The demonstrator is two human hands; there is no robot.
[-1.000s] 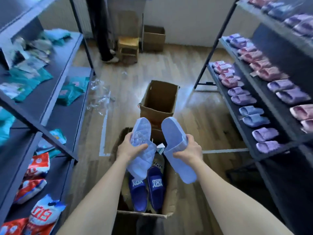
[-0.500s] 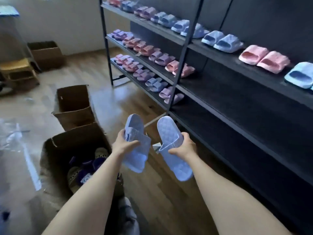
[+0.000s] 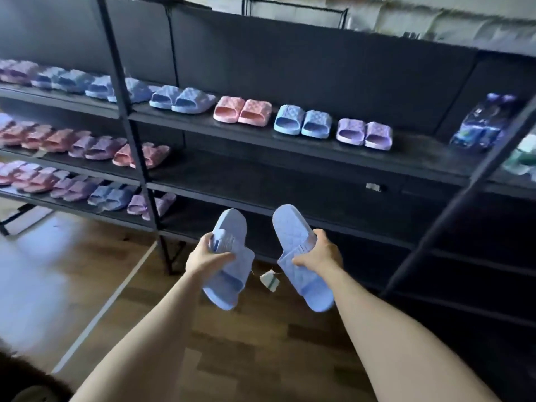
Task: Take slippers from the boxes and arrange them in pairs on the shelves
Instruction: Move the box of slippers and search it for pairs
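Head view: left hand [image 3: 207, 258] grips blue slipper [image 3: 229, 265], right hand [image 3: 320, 253] another.

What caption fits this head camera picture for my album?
The left hand grips one light blue slipper, the right hand its mate, facing a black shelf of pastel slipper pairs.

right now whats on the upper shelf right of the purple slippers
A dark blue pack lies on the upper shelf, apart from the purple slippers. Its contents are too blurred to tell; a slanted post partly covers greenish items beyond.
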